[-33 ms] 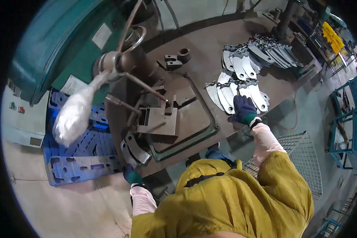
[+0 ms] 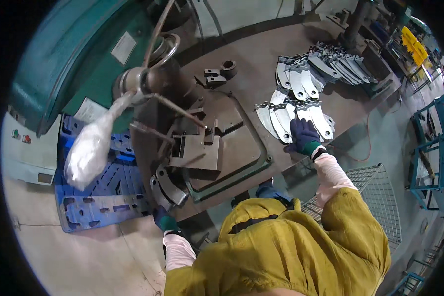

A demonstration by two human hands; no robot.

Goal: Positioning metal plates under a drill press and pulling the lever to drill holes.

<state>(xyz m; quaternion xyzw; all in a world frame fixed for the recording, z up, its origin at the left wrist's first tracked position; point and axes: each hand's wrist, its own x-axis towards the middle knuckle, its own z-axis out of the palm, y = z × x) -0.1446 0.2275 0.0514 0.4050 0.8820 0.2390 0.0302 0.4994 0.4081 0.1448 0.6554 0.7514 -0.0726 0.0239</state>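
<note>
My right hand, in a dark blue glove with a green cuff, lies flat on the near pile of curved metal plates. Its fingers are stretched out and slightly apart. At the table's left front edge is my left hand, gloved the same way, beside a few curved plates; its fingers are too dark to make out. Between my hands, a steel block fixture is mounted on the machine bed. Above it, metal rods reach out from the press, and a lever end is wrapped in white plastic.
More curved plates are stacked at the table's far right. Small steel blocks and a ring lie behind the fixture. A blue plastic pallet stands left, a wire basket right. Blue racks stand farther right.
The plastic-wrapped lever end has swung slightly down and to the left, and the rods beside it have shifted a little. Both my hands have stayed in place.
</note>
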